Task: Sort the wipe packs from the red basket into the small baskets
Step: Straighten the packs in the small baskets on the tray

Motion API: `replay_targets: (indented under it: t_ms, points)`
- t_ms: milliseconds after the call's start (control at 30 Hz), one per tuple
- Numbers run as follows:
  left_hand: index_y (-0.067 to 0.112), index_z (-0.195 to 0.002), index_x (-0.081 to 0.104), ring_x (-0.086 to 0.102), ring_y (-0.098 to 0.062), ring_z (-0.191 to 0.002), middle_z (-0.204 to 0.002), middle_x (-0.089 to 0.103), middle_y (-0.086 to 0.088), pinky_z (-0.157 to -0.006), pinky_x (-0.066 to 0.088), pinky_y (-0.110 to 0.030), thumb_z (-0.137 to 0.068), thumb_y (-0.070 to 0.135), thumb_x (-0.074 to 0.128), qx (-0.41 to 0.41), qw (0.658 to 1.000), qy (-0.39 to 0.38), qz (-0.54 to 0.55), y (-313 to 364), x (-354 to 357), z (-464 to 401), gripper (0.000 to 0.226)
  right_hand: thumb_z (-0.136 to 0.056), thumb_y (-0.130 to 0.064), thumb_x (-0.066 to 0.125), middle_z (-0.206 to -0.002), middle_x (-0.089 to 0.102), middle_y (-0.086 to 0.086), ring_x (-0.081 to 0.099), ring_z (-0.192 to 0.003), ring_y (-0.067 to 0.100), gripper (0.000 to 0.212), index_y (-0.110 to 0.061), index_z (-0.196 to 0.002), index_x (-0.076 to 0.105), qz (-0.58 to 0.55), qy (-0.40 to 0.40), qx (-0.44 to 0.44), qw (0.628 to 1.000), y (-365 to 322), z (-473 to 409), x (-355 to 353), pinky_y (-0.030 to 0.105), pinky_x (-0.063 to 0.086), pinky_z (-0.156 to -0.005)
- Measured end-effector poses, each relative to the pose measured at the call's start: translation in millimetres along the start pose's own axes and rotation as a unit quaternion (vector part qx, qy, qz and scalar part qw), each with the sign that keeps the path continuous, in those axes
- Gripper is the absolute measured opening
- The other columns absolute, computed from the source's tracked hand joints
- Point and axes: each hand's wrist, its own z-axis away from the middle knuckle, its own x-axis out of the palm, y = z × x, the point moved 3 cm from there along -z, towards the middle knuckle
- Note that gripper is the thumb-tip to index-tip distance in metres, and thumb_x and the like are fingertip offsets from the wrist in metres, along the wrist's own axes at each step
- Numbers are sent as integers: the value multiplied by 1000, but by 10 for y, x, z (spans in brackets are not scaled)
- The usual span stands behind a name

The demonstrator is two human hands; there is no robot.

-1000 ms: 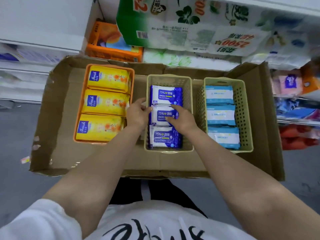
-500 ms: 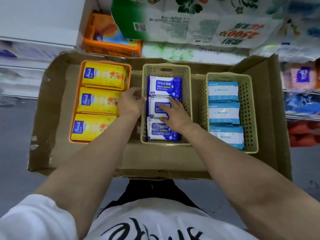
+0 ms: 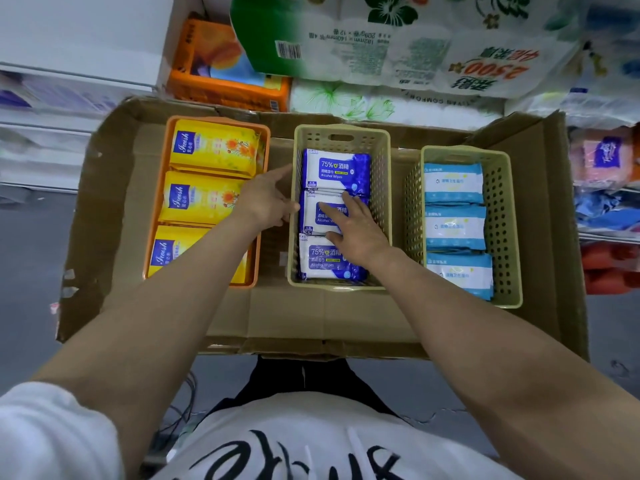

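A flattened cardboard box (image 3: 346, 317) spreads across the view and carries three small baskets in a row. The middle basket (image 3: 341, 133), beige with perforated walls, serves here as the landmark. To its left, with a strip of cardboard between, sits the orange basket (image 3: 157, 202), filled by three yellow wipe packs (image 3: 211, 148) in a line from far to near. To its right, apart from it and set a little nearer the person, sits the right beige basket (image 3: 502, 230) with three light-blue wipe packs (image 3: 453, 183) lined up the same way. Inside the middle basket lie three blue alcohol wipe packs (image 3: 334, 168), far, centre and near.

Beyond the middle basket, past the box's far edge, shelves hold a large green-and-white tissue pack (image 3: 381, 39) and an orange pack (image 3: 214, 64).

The right hand (image 3: 356, 230) reaches into the middle basket, its straight fingers pressing flat on the centre blue pack (image 3: 311, 220); its grip is released, grasping nothing. The left hand (image 3: 266, 199) is at the left wall of the middle basket, thumb against the rim and fingers reaching toward it; whether it grips the wall I cannot tell.
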Motion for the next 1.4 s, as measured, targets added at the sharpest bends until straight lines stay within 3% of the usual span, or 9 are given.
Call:
replay_targets:
  t_ms: [167,300,500,667,767,900,1100,1300,1400]
  points:
    - [30,-152,33,69,-10,-75,-84,72,-2,-55,52,-22,-86,11,73,3,1000,4,-6,-10,-15,-22,80,-101,-43,48,-166,3,3,-3,-152,29,59,-40,-154,22,-4,-8,4,1000,-48,-12,-73,50,18,-122]
    - [31,-152,33,70,-9,-73,-79,72,1,-62,58,-29,-86,14,74,10,1000,11,-26,-37,-9,-25,79,-98,-34,57,-153,33,9,26,-142,27,55,-29,-150,38,-40,122,6,992,-101,-30,-249,46,37,-113]
    - [32,-151,34,68,-3,-69,-74,70,6,-61,56,-25,-86,14,74,15,999,16,-31,-54,1,-41,79,-93,-30,66,-165,7,6,3,-152,29,76,-37,-155,23,-23,68,43,997,-90,-273,-353,43,19,-122]
    - [31,-150,35,68,-3,-70,-80,71,4,-66,59,-28,-86,14,74,17,999,23,-31,-47,3,-34,77,-93,-30,66,-166,10,4,7,-152,31,73,-35,-154,26,-19,52,22,998,-61,-289,-337,45,19,-121]
    - [28,-152,34,68,-5,-72,-85,72,1,-65,59,-29,-87,15,73,32,998,33,-30,-47,5,17,76,-92,-31,67,-163,20,6,15,-150,29,71,-33,-153,30,-38,96,8,995,-90,-153,-352,44,25,-119]
    - [29,-151,33,67,-4,-64,-83,68,6,-51,53,-20,-87,19,73,40,998,28,-48,-136,60,192,77,-86,-39,72,-160,25,8,19,-147,28,73,-30,-149,39,-46,124,-14,991,-179,159,-179,43,29,-116]
    - [31,-146,43,70,-10,-67,-82,71,1,-66,62,-39,-87,21,73,25,998,46,-27,-252,150,327,67,-88,-36,71,-166,0,3,-1,-152,27,84,-35,-156,21,-44,38,28,998,-157,295,111,42,20,-121]
    - [31,-145,43,70,-11,-72,-82,71,2,-70,62,-40,-88,20,73,9,998,55,-29,-243,153,341,66,-89,-32,71,-166,5,4,3,-152,28,81,-31,-155,25,-68,40,29,996,-157,317,116,42,21,-122]
    - [30,-144,46,71,-20,-82,-88,74,-3,-76,61,-44,-88,20,73,1,998,65,-25,-242,145,346,63,-90,-29,69,-161,26,9,18,-149,29,66,-22,-149,41,-80,131,19,988,-178,330,-36,42,28,-119]
